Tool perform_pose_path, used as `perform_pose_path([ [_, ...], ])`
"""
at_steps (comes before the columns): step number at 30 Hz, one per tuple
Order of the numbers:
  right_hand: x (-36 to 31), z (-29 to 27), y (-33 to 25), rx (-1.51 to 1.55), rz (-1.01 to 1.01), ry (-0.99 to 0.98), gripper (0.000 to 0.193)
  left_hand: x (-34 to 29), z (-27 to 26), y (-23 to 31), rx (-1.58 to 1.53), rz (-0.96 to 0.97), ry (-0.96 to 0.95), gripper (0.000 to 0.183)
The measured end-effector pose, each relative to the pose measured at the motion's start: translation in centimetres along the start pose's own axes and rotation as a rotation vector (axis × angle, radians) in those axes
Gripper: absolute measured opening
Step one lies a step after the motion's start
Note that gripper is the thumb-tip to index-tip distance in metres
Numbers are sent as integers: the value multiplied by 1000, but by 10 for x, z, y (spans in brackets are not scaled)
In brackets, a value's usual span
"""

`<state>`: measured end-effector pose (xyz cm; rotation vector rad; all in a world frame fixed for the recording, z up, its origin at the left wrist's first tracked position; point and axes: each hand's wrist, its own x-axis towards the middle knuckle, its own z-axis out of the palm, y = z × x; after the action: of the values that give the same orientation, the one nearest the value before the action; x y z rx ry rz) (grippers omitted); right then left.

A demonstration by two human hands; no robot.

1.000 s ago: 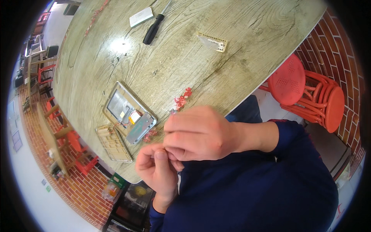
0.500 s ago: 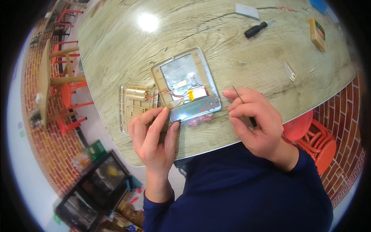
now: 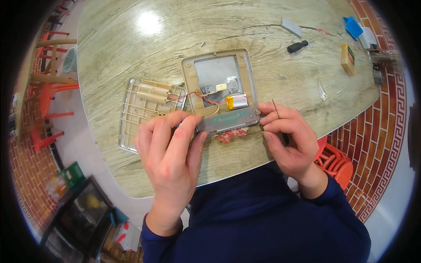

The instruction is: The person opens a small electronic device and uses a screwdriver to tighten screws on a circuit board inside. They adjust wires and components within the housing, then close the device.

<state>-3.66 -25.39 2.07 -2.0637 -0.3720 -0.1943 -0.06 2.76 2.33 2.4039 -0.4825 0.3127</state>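
An opened beige device housing (image 3: 188,83) lies on the table, its inside up. Along its near edge runs a long grey-green circuit board (image 3: 230,117). My left hand (image 3: 169,142) pinches the board's left end between thumb and fingers. My right hand (image 3: 291,140) is closed around a slim tool with a thin metal shaft (image 3: 275,107) pointing away from me; the kind is unclear. Its index fingertip touches the board's right end. Inside the housing sit a silver battery pack with yellow tape (image 3: 237,102) and thin wires (image 3: 199,93). These wires run to a ribbed beige back cover (image 3: 131,105) on the left.
A black-handled screwdriver (image 3: 298,46), a pale flat block (image 3: 291,27) and a small yellow box (image 3: 347,60) lie at the far right. A blue object (image 3: 353,28) is beyond them. Loose screws (image 3: 202,44) are scattered about. Red stools (image 3: 335,160) stand beyond the table's right edge.
My right hand has come up to the board's right end, the slim tool still in it. The left hand keeps its pinch on the other end. The view has shifted, and the housing appears straighter.
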Motion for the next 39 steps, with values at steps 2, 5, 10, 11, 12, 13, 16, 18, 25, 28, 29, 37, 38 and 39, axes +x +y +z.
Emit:
perform_pose_path([
  [2,2,3,-1,-10,0,52,22,0,2,-1,-6,12,9,38],
  [5,11,7,-7,-121,-68,127,26,0,3,-2,-19,29,31,37],
  [10,37,20,-25,-321,-227,24,26,-2,5,-5,-30,31,64,37],
  [11,43,25,-27,-331,-244,3,26,-3,5,-5,-38,28,70,38],
  [12,49,30,-28,-343,-251,-26,27,-3,6,-5,-44,27,77,38],
  [13,54,35,-28,-358,-241,-70,27,-3,6,-5,-50,23,84,39],
  [16,65,45,-26,-399,-294,-106,28,-4,8,-5,-35,20,109,41],
  [18,69,50,-24,-417,-323,-116,26,-4,9,-5,-46,17,121,41],
  [25,76,52,-26,-479,-398,-145,22,-4,9,-3,-57,-7,123,38],
  [28,78,48,-34,-510,-378,-200,26,-3,8,-2,-64,-16,123,37],
  [29,79,47,-37,-518,-364,-224,28,-3,7,-3,-72,-13,125,36],
  [37,88,42,-51,-639,-361,-338,29,-3,9,-3,-74,5,150,35],
  [38,89,42,-51,-654,-359,-348,30,-3,9,-3,-73,0,150,35],
  [39,89,42,-51,-646,-360,-346,30,-3,9,-3,-73,0,151,34],
])
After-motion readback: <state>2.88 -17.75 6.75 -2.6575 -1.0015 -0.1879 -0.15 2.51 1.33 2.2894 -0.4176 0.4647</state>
